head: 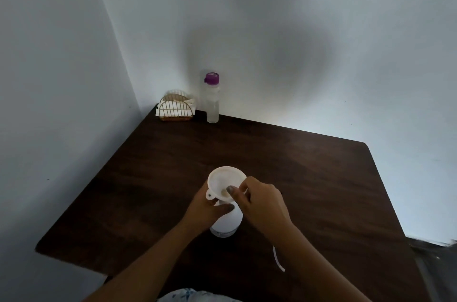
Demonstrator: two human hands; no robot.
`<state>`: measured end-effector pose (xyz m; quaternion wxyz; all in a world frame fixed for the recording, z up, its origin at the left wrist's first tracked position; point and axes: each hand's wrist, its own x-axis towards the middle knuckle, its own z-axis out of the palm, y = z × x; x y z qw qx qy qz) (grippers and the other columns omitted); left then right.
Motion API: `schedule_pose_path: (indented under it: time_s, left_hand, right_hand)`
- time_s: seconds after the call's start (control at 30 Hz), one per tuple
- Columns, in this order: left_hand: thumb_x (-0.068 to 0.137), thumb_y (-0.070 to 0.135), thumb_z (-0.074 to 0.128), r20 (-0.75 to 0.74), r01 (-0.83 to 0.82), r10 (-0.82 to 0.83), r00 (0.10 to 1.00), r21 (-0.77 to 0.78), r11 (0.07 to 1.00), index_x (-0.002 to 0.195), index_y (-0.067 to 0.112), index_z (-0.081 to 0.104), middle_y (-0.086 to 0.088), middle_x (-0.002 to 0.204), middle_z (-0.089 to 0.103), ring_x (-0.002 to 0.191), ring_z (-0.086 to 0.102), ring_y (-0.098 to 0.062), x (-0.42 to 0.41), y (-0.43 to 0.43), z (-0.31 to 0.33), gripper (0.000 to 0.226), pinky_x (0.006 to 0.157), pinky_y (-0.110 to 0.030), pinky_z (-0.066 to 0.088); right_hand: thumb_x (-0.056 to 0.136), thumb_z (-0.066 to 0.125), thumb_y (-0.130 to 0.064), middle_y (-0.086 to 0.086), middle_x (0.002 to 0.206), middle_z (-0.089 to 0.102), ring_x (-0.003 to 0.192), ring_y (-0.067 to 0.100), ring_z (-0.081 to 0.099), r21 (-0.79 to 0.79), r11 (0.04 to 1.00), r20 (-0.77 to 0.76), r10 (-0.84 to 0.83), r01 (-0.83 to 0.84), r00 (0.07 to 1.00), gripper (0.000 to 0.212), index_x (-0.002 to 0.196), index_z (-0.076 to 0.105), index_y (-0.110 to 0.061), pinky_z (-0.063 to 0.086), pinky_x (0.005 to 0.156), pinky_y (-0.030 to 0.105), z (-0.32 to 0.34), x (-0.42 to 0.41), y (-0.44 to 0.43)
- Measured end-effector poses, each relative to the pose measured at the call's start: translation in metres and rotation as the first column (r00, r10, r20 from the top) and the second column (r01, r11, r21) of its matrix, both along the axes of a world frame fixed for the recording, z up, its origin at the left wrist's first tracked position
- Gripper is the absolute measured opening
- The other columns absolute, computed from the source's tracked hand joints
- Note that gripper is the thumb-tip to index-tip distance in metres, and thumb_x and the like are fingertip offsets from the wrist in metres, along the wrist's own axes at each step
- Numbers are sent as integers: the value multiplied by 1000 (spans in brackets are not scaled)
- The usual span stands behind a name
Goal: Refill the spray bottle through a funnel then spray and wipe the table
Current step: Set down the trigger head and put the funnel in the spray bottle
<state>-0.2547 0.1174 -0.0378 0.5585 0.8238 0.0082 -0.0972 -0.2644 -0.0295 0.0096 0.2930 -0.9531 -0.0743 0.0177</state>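
Head view shows your left hand (205, 210) curled round the neck of the bottle (226, 223), which stands upright on the table (296, 165), midway along and toward its near edge. Your right hand (262, 202) pinches the rim of the funnel (222, 180) seated in the bottle's mouth. A flask (212, 103) and a napkin rack (176, 108) stand at the far left corner.

Head view, forward-down, seemingly near table (296, 165)
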Motion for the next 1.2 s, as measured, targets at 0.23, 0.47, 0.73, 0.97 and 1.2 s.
schedule_pose_path:
  time_s: [0.23,0.47,0.73,0.97,1.2]
  left_hand:
    - [72,5,73,68,-46,50,996,-62,997,118,19,43,14,102,49,94,47,2,0,-1,2,57,67,7,36]
    - [72,0,72,85,-21,26,996,-51,998,106,14,54,17,92,56,93,61,0,-1,-1,1,42,70,-4,45]
    - [77,6,69,66,47,-48,997,8,999,114,18,43,13,100,49,95,49,2,0,1,-3,46,81,-3,43]
    - [58,14,83,-33,234,-233,972,40,971,135,34,28,20,131,41,124,40,-1,16,37,-18,97,103,-26,40]
    - [62,-7,64,-31,253,-251,968,115,961,140,33,22,9,149,28,127,36,-4,62,69,-8,98,83,-8,40]
  right_hand:
    - [88,51,-47,-12,70,65,57,6,59,-90,990,150,122,-109,981,28,99,60,-23,51,58,24,-5,-11,1]
    - [76,60,-49,-11,41,55,32,3,47,-221,972,350,160,-85,923,25,65,63,-27,26,35,10,-14,-10,7]
    - [77,49,-63,-9,45,59,35,2,51,-293,953,372,185,-74,910,41,70,67,-27,25,38,9,-7,-15,8]
    - [79,43,-69,-10,46,59,37,2,51,-105,994,445,73,-29,893,50,85,67,-26,43,37,19,12,-2,2]
    - [77,31,-76,-10,52,57,46,3,54,-166,986,422,62,10,904,67,107,61,-24,49,47,26,39,55,11]
